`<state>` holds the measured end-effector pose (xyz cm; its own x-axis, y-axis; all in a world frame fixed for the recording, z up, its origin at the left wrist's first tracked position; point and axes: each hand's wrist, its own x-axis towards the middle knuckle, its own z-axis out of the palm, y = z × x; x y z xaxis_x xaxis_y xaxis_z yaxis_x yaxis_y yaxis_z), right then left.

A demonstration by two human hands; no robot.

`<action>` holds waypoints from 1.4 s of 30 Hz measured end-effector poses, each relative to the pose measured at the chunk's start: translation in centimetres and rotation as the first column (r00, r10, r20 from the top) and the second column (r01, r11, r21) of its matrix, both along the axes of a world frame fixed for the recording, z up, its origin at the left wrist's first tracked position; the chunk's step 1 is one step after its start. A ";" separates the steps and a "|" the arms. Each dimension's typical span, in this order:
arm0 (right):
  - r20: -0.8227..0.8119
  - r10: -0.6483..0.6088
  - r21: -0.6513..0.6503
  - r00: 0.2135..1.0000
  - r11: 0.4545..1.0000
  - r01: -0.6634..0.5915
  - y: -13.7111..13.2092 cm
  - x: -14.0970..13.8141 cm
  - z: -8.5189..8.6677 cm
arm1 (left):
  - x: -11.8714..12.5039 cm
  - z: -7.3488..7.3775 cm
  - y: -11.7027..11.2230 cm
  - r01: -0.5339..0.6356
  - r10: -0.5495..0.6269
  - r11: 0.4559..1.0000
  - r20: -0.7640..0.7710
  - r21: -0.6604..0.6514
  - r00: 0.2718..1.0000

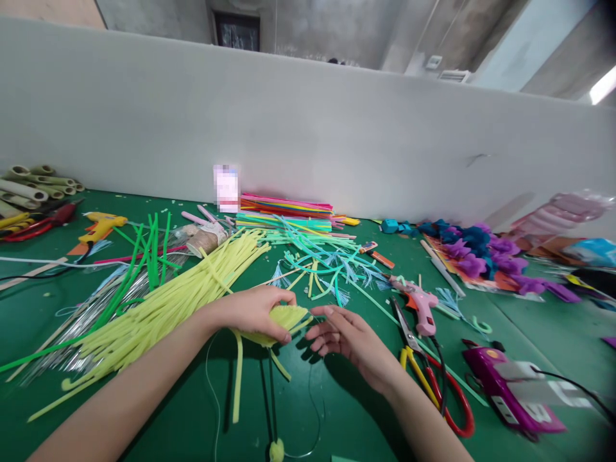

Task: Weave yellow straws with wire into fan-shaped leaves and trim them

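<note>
My left hand is closed around a folded bundle of yellow pipe cleaners just above the green table. Loose yellow ends hang from the bundle toward me. My right hand is right beside it, fingers stretched toward the bundle and touching its right edge, holding nothing I can see. A large heap of yellow pipe cleaners lies to the left of my left forearm. A thin wire loops on the table below my hands.
A pink glue gun, pliers with yellow and red handles and a purple power strip lie at the right. Green stems, a yellow glue gun, coloured sticks and purple-blue flowers fill the back. A white wall bounds the table.
</note>
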<state>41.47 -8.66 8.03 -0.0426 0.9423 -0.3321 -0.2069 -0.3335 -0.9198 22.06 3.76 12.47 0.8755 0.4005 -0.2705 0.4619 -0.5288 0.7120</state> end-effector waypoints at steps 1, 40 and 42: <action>0.015 -0.020 0.004 1.000 1.000 0.020 0.1 0.2 -0.1 | 0.0 0.1 0.0 0.004 -0.004 1.000 -0.002 -0.007 1.000; 0.256 0.100 0.247 0.961 0.955 -0.165 1.7 1.6 -1.1 | 0.3 -0.8 -0.5 0.045 0.002 0.890 0.103 -0.455 0.995; 0.244 0.098 0.236 0.965 0.959 -0.157 1.8 1.6 -1.2 | 0.3 -0.8 -0.5 0.043 0.005 0.888 0.104 -0.457 0.995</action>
